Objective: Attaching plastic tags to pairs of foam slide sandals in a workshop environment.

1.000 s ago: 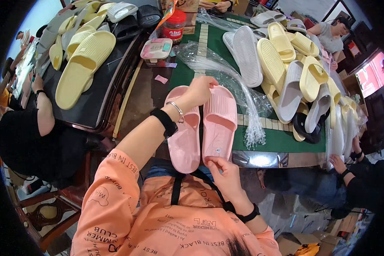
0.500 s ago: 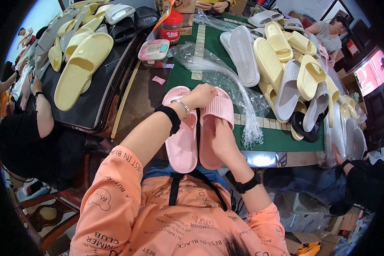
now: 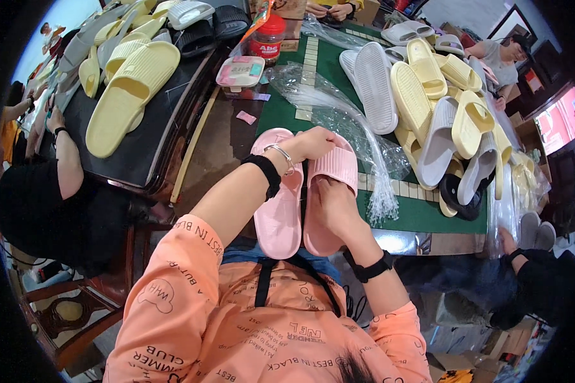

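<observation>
A pair of pink slide slippers, the left one (image 3: 278,223) and the right one (image 3: 334,165), lies side by side in front of me, toes pointing away. My left hand (image 3: 314,143) reaches across the left slipper, its fingers closed in a pinch at the inner edge of the right slipper's ribbed strap. From the heel side, my right hand (image 3: 336,203) tucks its bent fingertips under that same strap. What either hand pinches is hidden. Just beyond lies a bundle of thin clear plastic strands (image 3: 380,182) on a clear plastic bag (image 3: 326,96).
Yellow and grey slippers (image 3: 412,96) are heaped on the green table mat (image 3: 281,118) at right. More slides (image 3: 131,83) cover a black surface at left. A red-lidded jar (image 3: 266,39) and a plastic tub (image 3: 239,71) stand far left of centre. Other people work around the table.
The whole view has shifted slightly. My left hand stays closed by the strap's inner edge, and my right fingers remain under the strap.
</observation>
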A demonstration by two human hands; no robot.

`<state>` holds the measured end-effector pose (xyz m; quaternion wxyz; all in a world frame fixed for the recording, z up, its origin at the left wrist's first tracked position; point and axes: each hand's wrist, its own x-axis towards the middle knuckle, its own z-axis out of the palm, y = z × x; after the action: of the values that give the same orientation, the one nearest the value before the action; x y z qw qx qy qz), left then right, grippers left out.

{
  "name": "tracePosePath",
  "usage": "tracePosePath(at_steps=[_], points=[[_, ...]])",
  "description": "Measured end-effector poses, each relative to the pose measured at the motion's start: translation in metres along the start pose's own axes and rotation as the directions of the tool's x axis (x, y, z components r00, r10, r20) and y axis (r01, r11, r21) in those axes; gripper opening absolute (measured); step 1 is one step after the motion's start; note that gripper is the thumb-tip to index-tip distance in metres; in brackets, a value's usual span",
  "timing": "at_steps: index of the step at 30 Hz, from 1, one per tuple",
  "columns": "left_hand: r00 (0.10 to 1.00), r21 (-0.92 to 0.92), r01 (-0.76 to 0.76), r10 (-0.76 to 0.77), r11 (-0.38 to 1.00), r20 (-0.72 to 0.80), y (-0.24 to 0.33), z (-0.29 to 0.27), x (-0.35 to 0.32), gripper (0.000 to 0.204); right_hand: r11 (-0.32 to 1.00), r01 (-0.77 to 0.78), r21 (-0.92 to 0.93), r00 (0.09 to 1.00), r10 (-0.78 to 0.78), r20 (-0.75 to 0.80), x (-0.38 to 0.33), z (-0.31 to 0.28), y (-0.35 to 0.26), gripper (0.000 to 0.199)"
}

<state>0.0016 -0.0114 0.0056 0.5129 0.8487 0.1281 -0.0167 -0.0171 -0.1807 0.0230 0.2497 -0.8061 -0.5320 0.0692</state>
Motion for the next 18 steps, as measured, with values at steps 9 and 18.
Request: tracePosePath(at_steps=[9, 18], points=[[0.979, -0.041, -0.057, 0.048, 0.998, -0.197, -0.006, 0.005, 0.005, 0.025, 0.995, -0.059, -0.076, 0.982, 0.072, 0.174, -0.005, -0.027, -0.021, 0.024], [0.849, -0.521, -0.234, -0.088, 0.821, -0.521, 0.009, -0.003, -0.017, 0.011, 0.993, 0.064, 0.095, 0.88, -0.011, -0.475, 0.07, -0.035, 0.018, 0.016]])
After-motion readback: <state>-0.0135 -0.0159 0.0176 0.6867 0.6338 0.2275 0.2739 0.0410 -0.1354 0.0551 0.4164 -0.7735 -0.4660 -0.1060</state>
